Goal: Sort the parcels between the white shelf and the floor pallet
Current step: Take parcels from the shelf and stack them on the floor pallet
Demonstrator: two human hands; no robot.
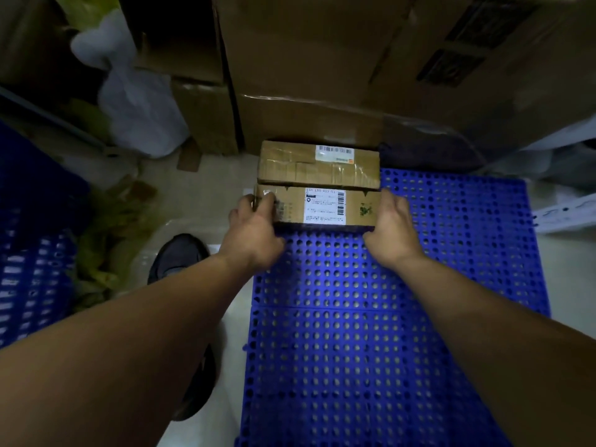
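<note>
Near parcel [322,206]: at far end of pallet [387,317], label up, between both hands.
Left hand [254,230]: fingers curled over left end, gripping.
Right hand [392,229]: fingers wrapped at right end, thumb at near edge, gripping.
Far parcel [317,167]: just behind, touching, free of fingers.

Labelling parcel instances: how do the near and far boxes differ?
Near box is held at both ends by left hand and right hand; far box is untouched. Near box has a large white label mid-face; far box a narrow barcode strip at its far edge. Both: brown cardboard.
</note>
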